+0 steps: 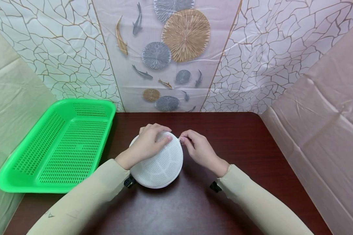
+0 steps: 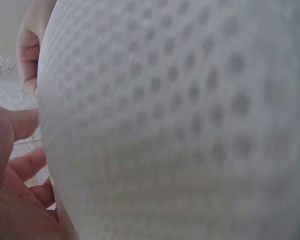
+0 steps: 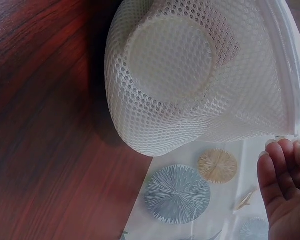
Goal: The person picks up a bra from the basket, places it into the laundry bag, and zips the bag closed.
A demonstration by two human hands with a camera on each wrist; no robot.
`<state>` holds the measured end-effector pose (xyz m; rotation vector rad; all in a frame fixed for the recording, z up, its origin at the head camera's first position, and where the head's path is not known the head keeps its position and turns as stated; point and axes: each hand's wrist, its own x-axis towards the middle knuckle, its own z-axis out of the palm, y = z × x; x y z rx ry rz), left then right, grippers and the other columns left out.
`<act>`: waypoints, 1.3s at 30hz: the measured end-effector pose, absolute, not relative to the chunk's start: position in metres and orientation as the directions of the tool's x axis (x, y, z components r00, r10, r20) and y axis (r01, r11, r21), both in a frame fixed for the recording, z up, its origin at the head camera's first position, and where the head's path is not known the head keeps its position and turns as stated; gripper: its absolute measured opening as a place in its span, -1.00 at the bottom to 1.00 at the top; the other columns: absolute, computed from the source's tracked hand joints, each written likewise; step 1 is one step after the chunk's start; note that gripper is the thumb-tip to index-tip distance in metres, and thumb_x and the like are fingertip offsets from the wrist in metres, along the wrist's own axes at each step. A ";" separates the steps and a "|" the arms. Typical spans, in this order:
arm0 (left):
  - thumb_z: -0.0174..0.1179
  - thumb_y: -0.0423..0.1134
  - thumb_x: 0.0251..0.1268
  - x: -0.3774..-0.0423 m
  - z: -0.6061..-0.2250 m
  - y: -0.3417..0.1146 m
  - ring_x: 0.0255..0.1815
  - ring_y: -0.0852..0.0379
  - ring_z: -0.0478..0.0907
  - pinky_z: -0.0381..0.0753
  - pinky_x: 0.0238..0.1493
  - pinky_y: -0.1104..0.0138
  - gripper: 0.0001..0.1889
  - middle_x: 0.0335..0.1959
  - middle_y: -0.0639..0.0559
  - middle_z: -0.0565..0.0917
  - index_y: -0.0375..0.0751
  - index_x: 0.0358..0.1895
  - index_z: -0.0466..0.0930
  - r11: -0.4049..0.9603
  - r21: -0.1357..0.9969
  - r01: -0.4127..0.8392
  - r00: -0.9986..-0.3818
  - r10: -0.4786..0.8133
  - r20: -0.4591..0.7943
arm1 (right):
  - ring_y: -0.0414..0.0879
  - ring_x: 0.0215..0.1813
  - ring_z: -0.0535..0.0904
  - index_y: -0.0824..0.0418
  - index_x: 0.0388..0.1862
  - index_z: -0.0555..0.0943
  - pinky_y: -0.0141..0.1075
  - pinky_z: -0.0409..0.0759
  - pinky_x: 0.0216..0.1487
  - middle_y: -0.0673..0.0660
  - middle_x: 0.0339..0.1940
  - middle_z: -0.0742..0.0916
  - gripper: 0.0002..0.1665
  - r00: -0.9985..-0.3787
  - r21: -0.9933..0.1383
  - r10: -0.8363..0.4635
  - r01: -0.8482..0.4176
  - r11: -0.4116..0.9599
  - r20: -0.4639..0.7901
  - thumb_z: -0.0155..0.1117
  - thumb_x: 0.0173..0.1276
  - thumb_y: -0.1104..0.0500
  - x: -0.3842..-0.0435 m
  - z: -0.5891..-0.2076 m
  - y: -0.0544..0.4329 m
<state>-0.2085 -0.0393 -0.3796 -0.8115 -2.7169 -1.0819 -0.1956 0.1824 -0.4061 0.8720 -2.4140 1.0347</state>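
Note:
A white mesh laundry bag (image 1: 161,166) with a round top stands on the dark table, its sides bulging. My left hand (image 1: 148,140) grips it at the far left rim, thumb on the mesh top and fingers over the edge. At the bag's far right edge, my right hand (image 1: 198,148) pinches a small piece at the rim between thumb and forefinger; what exactly is too small to tell. A zipper band (image 3: 285,65) runs round the rim in the right wrist view, with a round mesh panel (image 3: 171,57) in the bag's side. In the left wrist view, blurred mesh (image 2: 165,100) covers most of the picture.
A green plastic basket (image 1: 111,112) with slotted sides stands at the left of the table. The dark red wooden table (image 1: 238,130) ends at a patterned back wall cloth (image 1: 176,78). Plain cloth walls (image 1: 320,107) border both sides.

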 end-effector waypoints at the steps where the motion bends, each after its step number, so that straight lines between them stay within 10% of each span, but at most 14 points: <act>1: 0.24 -0.04 0.30 -0.208 -0.380 -0.038 0.04 0.04 0.43 0.16 0.10 0.06 -0.69 -0.03 0.09 0.62 -0.05 0.04 0.65 0.598 0.601 0.530 -0.843 0.450 0.296 | -0.22 -0.28 0.54 0.24 -0.22 0.58 -0.31 0.54 -0.23 0.09 -0.33 0.65 -0.95 -0.736 -0.514 -0.396 -0.671 0.535 0.549 0.22 0.37 0.35 -0.196 -0.407 0.182; 39: 0.29 -0.26 0.25 -0.217 -0.386 -0.045 -0.02 0.07 0.54 0.16 0.10 0.04 -0.90 -0.19 0.12 0.68 -0.08 -0.19 0.72 0.538 0.666 0.517 -0.849 0.422 0.317 | -0.24 -0.28 0.48 0.19 -0.20 0.59 -0.35 0.49 -0.23 -0.05 -0.31 0.59 -0.96 -0.723 -0.503 -0.442 -0.689 0.522 0.531 0.19 0.42 0.26 -0.192 -0.411 0.183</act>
